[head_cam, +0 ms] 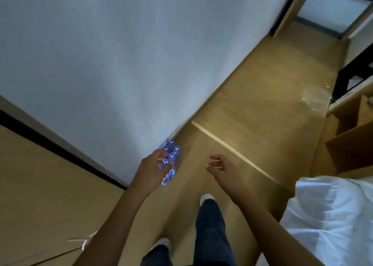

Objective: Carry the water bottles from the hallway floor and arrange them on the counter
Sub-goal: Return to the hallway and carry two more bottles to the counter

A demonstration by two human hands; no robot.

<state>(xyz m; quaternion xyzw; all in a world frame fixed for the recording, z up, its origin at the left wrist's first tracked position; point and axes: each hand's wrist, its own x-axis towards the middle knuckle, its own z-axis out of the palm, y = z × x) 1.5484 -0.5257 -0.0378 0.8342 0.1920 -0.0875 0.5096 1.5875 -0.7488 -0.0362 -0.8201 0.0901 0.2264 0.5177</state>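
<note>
- The cluster of small clear plastic water bottles with blue-white caps (171,153) stands on the light wooden hallway floor (252,96), tight against the foot of the white wall (121,54) at its corner; no counter shows in this view.
- The left hand (153,170) reaches down over the near bottles, fingers curled at the caps. Whether they actually pinch a cap or only touch it I cannot tell, as the hand covers the near bottles and the picture is soft there.
- The right hand (219,166) hangs apart from the bottles over bare floor, fingers loosely bent, holding nothing.
- Risk: a grip by caps alone would probably be weak. If the bottles are bound in wrap, lifting from one side could tilt the cluster and let it slip; if loose, the far ones may topple against the wall.
- Risk: the bottles sit close in the corner, so fingers have little room on the wall side, and a one-handed lift may drag them along the floor.
- Risk: the person's white shoes (206,197) stand close behind, with rumpled white bedding (333,215) at the right edge; stepping back with a load could mean a stumble.
- Bringing the free hand under the far side looks the safer course.
</note>
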